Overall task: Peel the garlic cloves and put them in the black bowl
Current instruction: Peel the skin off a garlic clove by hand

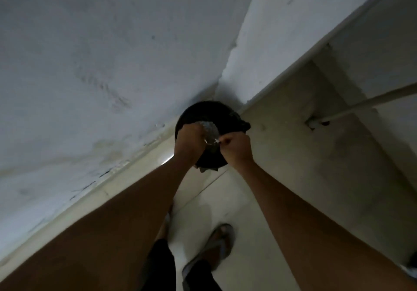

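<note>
One pale, papery thing is all I can make out of the garlic (209, 133): a whitish scrap held between my two hands, too dim and blurred for me to say whether it is a whole clove, a piece of a bulb or only loose skin. It sits right above the black bowl (203, 112), whose dark round rim shows behind and below my fists; the bowl seems to stand in the corner where the floor (282, 177) meets the wall (90, 53). What lies inside the bowl I cannot see, since my hands cover most of it and the rest is just dark, so I cannot count any peeled cloves. My guess is that I am in the middle of peeling, with the skin coming off over the bowl, and how many cloves remain is not something this view tells me

My left hand (189, 142) is curled into a fist around the pale piece, knuckles up. My right hand (235, 147) is also curled, its fingertips pinching the near edge of the same piece, as if to pull skin away. Both forearms reach straight out and down, converging over the bowl. Below them I see my foot in a sandal (217, 247) on the pale floor, and a white pipe (372, 103) runs along the wall to the right
</note>
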